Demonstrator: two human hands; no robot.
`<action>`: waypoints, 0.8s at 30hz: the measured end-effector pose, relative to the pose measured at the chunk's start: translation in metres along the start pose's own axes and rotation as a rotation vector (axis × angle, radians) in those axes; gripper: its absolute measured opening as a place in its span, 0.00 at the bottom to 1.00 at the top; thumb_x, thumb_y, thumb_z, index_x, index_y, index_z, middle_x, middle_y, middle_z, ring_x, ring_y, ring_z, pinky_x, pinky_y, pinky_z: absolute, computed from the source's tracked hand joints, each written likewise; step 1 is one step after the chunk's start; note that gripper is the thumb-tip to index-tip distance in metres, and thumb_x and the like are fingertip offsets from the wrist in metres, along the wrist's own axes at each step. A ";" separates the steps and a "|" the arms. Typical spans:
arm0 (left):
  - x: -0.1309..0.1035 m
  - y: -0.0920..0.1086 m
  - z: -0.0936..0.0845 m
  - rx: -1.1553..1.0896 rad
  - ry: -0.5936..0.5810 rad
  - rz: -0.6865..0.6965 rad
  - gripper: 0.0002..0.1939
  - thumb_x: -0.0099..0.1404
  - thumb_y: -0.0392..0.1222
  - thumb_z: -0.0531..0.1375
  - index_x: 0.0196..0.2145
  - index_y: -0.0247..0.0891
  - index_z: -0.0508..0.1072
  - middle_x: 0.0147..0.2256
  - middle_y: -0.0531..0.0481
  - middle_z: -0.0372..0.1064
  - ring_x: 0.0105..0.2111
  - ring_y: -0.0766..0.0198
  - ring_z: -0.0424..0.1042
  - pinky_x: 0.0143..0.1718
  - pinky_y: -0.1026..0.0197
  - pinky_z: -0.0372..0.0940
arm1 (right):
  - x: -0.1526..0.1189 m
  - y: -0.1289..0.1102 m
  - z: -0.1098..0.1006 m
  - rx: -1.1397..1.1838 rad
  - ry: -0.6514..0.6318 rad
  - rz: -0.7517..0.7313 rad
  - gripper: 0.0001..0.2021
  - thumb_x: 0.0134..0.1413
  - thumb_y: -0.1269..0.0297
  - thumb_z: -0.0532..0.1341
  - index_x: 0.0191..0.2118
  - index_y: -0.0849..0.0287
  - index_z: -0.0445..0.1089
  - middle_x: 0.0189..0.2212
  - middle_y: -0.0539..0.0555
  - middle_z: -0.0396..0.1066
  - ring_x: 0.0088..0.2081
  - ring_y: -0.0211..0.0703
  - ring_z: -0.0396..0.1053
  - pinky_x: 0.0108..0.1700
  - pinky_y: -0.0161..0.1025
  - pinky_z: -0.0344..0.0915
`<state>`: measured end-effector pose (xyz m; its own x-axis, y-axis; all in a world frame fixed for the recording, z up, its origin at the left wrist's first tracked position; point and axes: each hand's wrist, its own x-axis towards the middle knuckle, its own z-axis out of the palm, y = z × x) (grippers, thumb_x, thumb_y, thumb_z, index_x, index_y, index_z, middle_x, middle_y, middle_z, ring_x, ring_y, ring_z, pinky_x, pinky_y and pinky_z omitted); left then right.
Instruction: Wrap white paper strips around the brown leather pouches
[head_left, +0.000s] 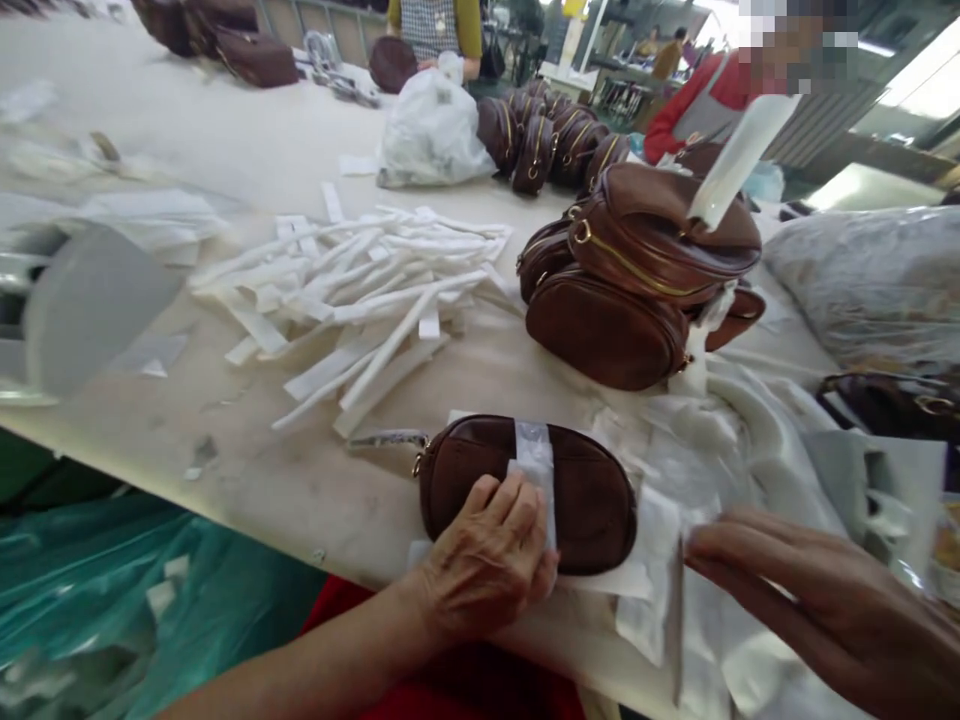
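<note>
A dark brown oval bag [592,500] lies on the table near its front edge, with a whitish translucent strip [534,450] across its middle. My left hand [491,550] rests on the bag and the strip, its fingers curled together and pressing on them; the fingertips are partly hidden. To the right of the bag is my right hand [802,590], fingers extended, beside white sheets [652,560]. Whether its fingertips touch a sheet is unclear. At the bag's left end, a metal ring and a wrapped strap show.
White paper strips [390,290] are heaped at the middle left. Brown bags [607,330] are stacked behind on the right. Farther back are a white plastic bag [435,125], more brown bags [555,130] and two people across the table. Teal plastic [150,590] hangs below the front edge.
</note>
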<state>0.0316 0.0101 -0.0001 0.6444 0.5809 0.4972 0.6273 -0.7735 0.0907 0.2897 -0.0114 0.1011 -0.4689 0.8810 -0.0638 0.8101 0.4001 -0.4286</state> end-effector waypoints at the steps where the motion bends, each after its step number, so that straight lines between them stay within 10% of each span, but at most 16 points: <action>1: 0.000 0.000 0.000 -0.005 0.006 -0.008 0.20 0.65 0.43 0.51 0.47 0.23 0.68 0.45 0.37 0.67 0.49 0.50 0.64 0.49 0.50 0.57 | 0.029 -0.007 -0.005 -0.028 -0.068 -0.072 0.13 0.61 0.64 0.51 0.32 0.55 0.71 0.23 0.52 0.68 0.24 0.39 0.65 0.27 0.35 0.59; 8: 0.000 -0.001 0.001 -0.022 0.005 -0.012 0.18 0.66 0.42 0.52 0.47 0.24 0.69 0.45 0.38 0.67 0.50 0.49 0.64 0.50 0.50 0.56 | 0.143 -0.005 0.012 -0.278 -0.402 -0.283 0.13 0.60 0.70 0.50 0.26 0.60 0.66 0.23 0.50 0.64 0.25 0.35 0.57 0.29 0.35 0.48; 19: 0.000 -0.002 0.003 -0.046 0.006 -0.016 0.19 0.66 0.42 0.54 0.47 0.24 0.70 0.47 0.37 0.67 0.51 0.49 0.64 0.49 0.50 0.58 | 0.187 0.003 0.024 -0.103 -0.599 -0.025 0.05 0.51 0.63 0.61 0.32 0.57 0.71 0.23 0.48 0.70 0.26 0.35 0.65 0.28 0.31 0.53; 24: -0.001 -0.002 0.003 -0.048 0.009 -0.022 0.19 0.65 0.43 0.54 0.47 0.23 0.69 0.46 0.38 0.68 0.50 0.49 0.64 0.49 0.50 0.57 | 0.203 0.030 0.036 0.055 -0.590 0.026 0.16 0.39 0.53 0.67 0.31 0.59 0.71 0.21 0.45 0.66 0.24 0.34 0.62 0.25 0.30 0.53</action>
<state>0.0314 0.0123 -0.0035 0.6262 0.5961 0.5026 0.6198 -0.7716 0.1429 0.2064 0.1706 0.0426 -0.5784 0.5946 -0.5585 0.8119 0.3531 -0.4650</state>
